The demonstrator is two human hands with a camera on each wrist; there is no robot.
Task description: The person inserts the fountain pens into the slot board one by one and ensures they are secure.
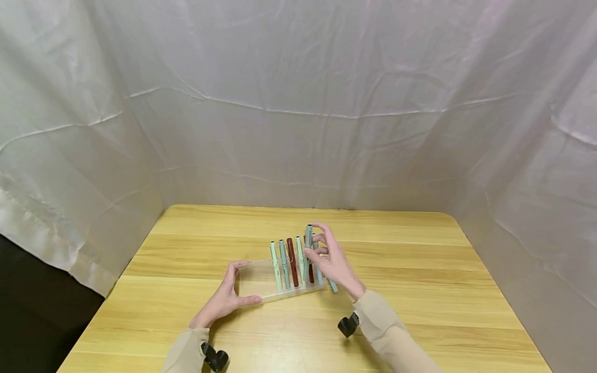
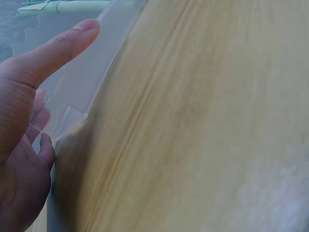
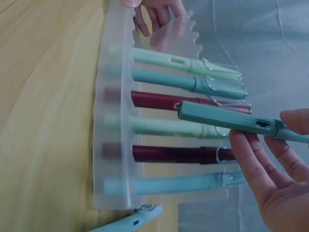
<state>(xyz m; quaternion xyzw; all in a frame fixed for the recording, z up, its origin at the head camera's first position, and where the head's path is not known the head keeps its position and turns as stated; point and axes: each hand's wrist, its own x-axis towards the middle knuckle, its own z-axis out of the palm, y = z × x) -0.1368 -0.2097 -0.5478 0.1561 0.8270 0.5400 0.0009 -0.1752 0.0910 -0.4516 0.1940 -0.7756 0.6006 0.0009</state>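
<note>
My left hand (image 1: 225, 296) grips the left end of a clear plastic pen rack (image 1: 257, 282), thumb on its front edge and fingers behind. Several pens lean in the rack's notches, among them a pale green pen (image 3: 161, 59), a red pen (image 3: 154, 100), a dark maroon pen (image 3: 174, 154) and a light blue pen (image 3: 169, 184). With thumb and fingers my right hand (image 1: 335, 261) pinches a teal pen (image 3: 222, 116) near its clip end. In the right wrist view this pen overlaps the row, its other end pointing toward the rack.
Another light blue pen (image 3: 130, 222) lies on the wooden table (image 1: 406, 290) beside the rack's right end. White cloth (image 1: 298, 145) hangs behind the table and along its sides. Both forearms wear sleeves with small black devices at the wrists.
</note>
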